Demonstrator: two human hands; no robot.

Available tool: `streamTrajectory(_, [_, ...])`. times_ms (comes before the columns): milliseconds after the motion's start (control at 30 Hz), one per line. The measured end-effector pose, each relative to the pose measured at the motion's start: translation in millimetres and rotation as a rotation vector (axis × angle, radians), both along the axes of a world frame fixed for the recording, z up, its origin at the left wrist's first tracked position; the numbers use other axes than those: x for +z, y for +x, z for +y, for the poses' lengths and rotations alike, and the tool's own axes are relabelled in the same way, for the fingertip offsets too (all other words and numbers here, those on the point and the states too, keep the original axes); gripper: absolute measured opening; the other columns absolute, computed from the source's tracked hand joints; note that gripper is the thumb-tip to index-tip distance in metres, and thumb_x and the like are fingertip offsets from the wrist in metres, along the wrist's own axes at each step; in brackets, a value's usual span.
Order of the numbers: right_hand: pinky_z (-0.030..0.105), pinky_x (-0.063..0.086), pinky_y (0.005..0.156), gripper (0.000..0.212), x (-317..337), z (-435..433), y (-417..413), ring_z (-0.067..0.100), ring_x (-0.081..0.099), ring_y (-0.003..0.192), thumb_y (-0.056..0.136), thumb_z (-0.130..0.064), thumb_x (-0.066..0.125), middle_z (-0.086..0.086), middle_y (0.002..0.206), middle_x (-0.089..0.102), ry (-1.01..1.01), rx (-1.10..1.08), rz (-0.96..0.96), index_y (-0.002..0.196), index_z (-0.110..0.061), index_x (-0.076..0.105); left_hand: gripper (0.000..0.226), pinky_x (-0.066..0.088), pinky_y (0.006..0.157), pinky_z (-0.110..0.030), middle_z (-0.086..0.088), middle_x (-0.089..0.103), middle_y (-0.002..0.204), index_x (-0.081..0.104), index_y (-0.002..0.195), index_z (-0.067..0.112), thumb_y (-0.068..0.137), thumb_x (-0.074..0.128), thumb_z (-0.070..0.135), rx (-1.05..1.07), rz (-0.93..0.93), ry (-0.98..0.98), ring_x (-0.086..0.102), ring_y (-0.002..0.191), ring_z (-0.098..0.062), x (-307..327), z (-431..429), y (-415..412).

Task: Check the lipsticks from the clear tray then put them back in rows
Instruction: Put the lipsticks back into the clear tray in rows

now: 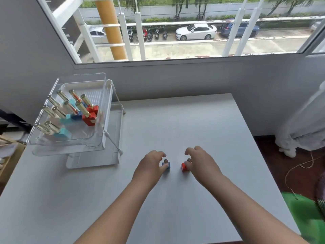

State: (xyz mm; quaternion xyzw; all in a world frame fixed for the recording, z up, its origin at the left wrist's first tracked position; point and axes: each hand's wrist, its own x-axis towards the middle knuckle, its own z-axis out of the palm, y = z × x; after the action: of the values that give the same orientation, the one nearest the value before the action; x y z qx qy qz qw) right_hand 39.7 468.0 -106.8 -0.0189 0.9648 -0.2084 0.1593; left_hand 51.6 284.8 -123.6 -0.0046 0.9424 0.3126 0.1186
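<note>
A clear tray [82, 141] stands at the table's left on a white rack, with several gold-capped lipsticks [82, 110] upright in rows on red, blue and teal bases. Near the middle of the table, my left hand [151, 164] grips a blue-based lipstick [168, 165] that stands on the tabletop with its tip showing. My right hand [200, 161] grips a red-based lipstick [183, 166] beside it, also standing upright. The two lipsticks are a short gap apart and both look uncapped.
The white rack [112, 150] under the tray reaches toward the table's middle. The grey table [175, 199] ends at the right, where a green object [306, 213] and a cord lie on the floor. A window wall runs behind.
</note>
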Motion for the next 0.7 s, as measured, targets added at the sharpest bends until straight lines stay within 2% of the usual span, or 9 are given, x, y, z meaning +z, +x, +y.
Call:
streamTrajectory(100, [0.04, 0.054, 0.078, 0.023, -3, -2, -1, 0.028, 0.061, 0.095, 0.093, -0.017, 0.049, 0.006, 0.11, 0.055, 0.023, -0.017, -0.024, 0.115, -0.014, 0.055, 0.029, 0.048, 0.083, -0.029, 0.001, 0.062, 0.11, 0.063, 0.12, 0.023, 0.091, 0.061, 0.027, -0.006, -0.022, -0.01, 0.061, 0.094, -0.017, -4, 1, 0])
streamTrajectory(333, [0.041, 0.053, 0.075, 0.015, -9, -4, 0, 0.03, 0.059, 0.09, 0.093, -0.021, 0.051, 0.008, 0.101, 0.058, 0.064, -0.02, -0.044, 0.103, -0.01, 0.055, 0.019, 0.05, 0.081, -0.031, 0.001, 0.063, 0.104, 0.066, 0.109, 0.021, 0.092, 0.06, 0.024, -0.01, -0.044, 0.002, 0.061, 0.09, -0.018, -7, 3, -3])
streamTrajectory(467, [0.042, 0.052, 0.076, 0.015, -6, -6, -2, 0.031, 0.06, 0.093, 0.092, -0.015, 0.049, 0.009, 0.101, 0.058, 0.063, -0.032, -0.035, 0.103, -0.008, 0.057, 0.008, 0.051, 0.08, -0.034, 0.002, 0.064, 0.102, 0.065, 0.096, 0.019, 0.092, 0.059, 0.022, -0.017, -0.058, 0.002, 0.061, 0.087, -0.018, -6, 4, -5])
streamTrajectory(700, [0.033, 0.046, 0.067, 0.014, 27, -6, -11, 0.024, 0.056, 0.085, 0.092, -0.019, 0.05, 0.004, 0.1, 0.059, -0.064, -0.091, 0.057, 0.101, -0.014, 0.059, 0.007, 0.053, 0.078, -0.036, 0.004, 0.065, 0.098, 0.065, 0.092, 0.019, 0.09, 0.06, 0.022, -0.016, 0.008, 0.015, 0.062, 0.084, -0.017, 18, -2, -16])
